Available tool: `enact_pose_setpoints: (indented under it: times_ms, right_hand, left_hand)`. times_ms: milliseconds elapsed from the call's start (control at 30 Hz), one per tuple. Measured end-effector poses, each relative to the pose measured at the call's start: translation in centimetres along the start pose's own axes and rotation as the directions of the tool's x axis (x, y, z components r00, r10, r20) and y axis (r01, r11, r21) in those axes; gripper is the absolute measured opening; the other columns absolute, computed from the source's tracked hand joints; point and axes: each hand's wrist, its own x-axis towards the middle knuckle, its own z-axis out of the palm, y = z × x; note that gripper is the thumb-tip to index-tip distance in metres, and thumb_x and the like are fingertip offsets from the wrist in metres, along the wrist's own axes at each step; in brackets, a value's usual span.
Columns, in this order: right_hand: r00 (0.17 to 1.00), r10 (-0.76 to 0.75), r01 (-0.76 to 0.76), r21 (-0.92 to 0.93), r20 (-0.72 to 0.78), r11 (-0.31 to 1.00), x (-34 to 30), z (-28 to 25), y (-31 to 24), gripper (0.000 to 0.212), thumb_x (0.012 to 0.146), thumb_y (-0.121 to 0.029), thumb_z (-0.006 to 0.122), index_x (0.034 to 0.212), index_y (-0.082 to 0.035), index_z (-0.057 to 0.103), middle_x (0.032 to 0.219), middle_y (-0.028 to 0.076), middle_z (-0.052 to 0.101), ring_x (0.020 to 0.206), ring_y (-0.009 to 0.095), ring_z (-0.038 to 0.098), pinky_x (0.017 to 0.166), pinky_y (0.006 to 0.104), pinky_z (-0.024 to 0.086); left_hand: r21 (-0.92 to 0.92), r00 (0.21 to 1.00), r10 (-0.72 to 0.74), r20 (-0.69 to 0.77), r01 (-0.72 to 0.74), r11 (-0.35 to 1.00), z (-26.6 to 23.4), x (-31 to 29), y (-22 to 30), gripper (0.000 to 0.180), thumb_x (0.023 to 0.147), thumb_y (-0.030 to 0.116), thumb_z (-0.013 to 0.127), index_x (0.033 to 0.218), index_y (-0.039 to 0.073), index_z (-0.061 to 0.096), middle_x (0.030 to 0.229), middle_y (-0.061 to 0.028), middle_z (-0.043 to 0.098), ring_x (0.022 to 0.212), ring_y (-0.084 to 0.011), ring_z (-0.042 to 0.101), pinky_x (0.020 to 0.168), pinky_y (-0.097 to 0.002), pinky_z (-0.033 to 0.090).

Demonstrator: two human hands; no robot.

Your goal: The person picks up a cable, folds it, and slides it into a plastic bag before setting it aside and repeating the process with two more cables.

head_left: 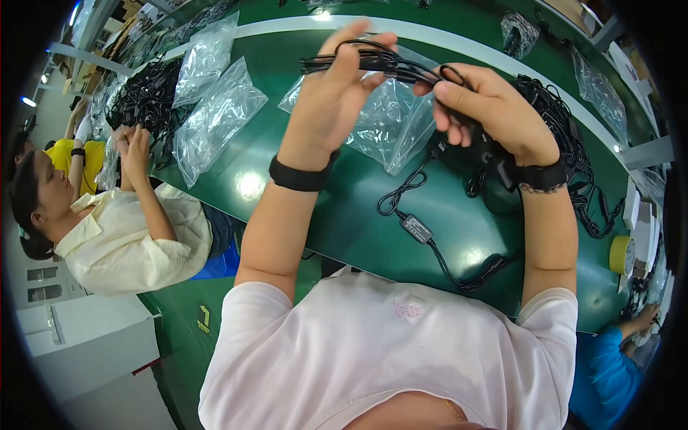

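A looped bundle of thin black cable (403, 67) stretches between my two raised hands, above the green table. Round the fingers and thumb of my left hand (326, 107) run the coils at one end; these fingers are slightly blurred. My right hand (494, 107) pinches the other end between thumb and fingers, where a small loop sticks up. Below, on the table, lies a black cable with a small labelled inline box (416, 228). Clear plastic bags (390, 122) lie behind and between my hands.
A heap of black cables (573, 154) lies beyond my right wrist, another pile (147, 93) at the far left. More clear bags (218, 115) rest on the green table (344, 229). A yellow tape roll (621, 255) stands right. Co-workers sit at left (136, 236) and right (609, 380).
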Motion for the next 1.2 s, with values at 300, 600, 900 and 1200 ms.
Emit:
enact_pose_setpoints:
  times_ms: [300,600,900,1200]
  right_hand:
    - [0.982,-0.156,0.113,-0.334,-0.106,0.936,-0.7,-1.3,0.7,0.027,0.085,-0.02,0.051,0.103,-0.001,0.055,0.071,0.0,0.055,0.057,0.005,0.05,0.052,0.0184,0.043]
    - [0.893,-0.224,0.076,-0.359,-0.391,0.93,-5.1,-7.1,-1.2,0.031,0.089,-0.019,0.048,0.112,0.001,0.051,0.076,0.002,0.055,0.061,0.006,0.053,0.052,0.0161,0.041]
    - [0.939,-0.218,0.213,-0.049,-0.266,0.976,0.4,-3.1,2.9,0.029,0.088,-0.018,0.046,0.108,0.003,0.049,0.081,0.005,0.057,0.068,0.009,0.058,0.062,0.0192,0.046]
    - [0.958,-0.143,0.164,0.066,-0.249,0.984,2.1,0.2,5.3,0.021,0.087,-0.02,0.049,0.092,0.0,0.054,0.078,0.003,0.058,0.067,0.007,0.056,0.061,0.017,0.037]
  left_hand:
    - [0.294,0.991,0.079,-0.11,-0.044,0.955,1.4,0.4,-0.9,0.03,0.084,0.026,0.058,0.094,-0.002,0.053,0.093,-0.0145,0.06,0.089,-0.02,0.057,0.076,-0.0333,0.048]
    - [0.968,0.968,-0.042,0.247,-0.248,-0.02,3.4,-2.9,-4.2,0.04,0.073,0.013,0.065,0.11,0.008,0.05,0.113,-0.0163,0.049,0.094,-0.0276,0.051,0.076,-0.033,0.044]
    - [0.82,0.967,-0.118,0.224,-0.252,-0.514,-1.4,-3.3,-6.0,0.035,0.066,-0.002,0.052,0.1,-0.006,0.048,0.093,-0.0252,0.048,0.071,-0.0329,0.056,0.061,-0.0338,0.05]
    - [0.86,0.983,-0.166,0.079,-0.152,-0.487,-3.9,-3.4,-2.9,0.031,0.068,-0.002,0.052,0.098,-0.001,0.058,0.079,-0.0207,0.051,0.068,-0.0363,0.055,0.062,-0.0399,0.047]
